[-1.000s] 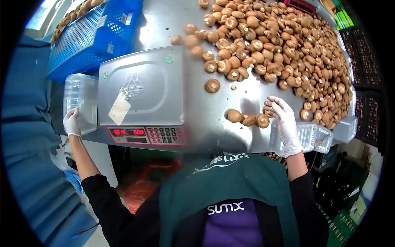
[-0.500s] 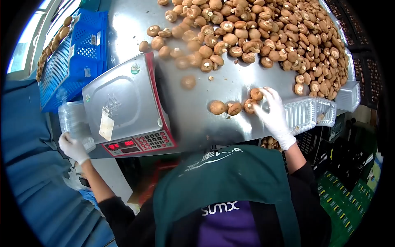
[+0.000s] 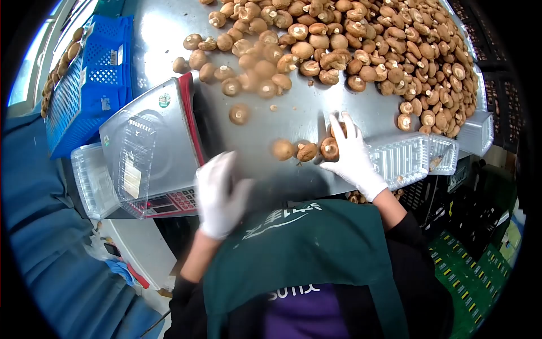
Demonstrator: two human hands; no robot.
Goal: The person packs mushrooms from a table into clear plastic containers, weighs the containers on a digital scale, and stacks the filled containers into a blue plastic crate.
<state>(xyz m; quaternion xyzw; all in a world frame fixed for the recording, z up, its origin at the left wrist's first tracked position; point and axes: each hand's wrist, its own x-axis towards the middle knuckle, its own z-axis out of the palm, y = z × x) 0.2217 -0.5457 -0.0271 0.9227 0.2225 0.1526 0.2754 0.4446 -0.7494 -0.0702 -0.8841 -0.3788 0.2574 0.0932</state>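
Observation:
My left hand (image 3: 219, 195), in a white glove and blurred, is over the front right corner of the scale (image 3: 164, 121); its thumb stands apart from the fingers and nothing shows in it. A clear plastic tray (image 3: 137, 152) rests on the scale's plate, overlapping part of the keypad. My gloved right hand (image 3: 354, 157) has its thumb and fingers around two brown shiitake mushrooms, the nearer one (image 3: 329, 148) stem up, the other partly hidden by the fingers. Left of them, another mushroom (image 3: 306, 151) and a blurred one (image 3: 283, 150) lie on the metal table (image 3: 265, 181).
A large heap of mushrooms (image 3: 389, 45) covers the table's far and right side. Clear trays (image 3: 398, 158) line the right front edge. More clear trays (image 3: 93, 181) stand left of the scale. A blue crate (image 3: 90, 85) holding mushrooms is at the far left.
My left hand has swung right from the trays beside the scale, and a clear tray now lies on the scale. My right hand has shifted slightly left and closed round two mushrooms.

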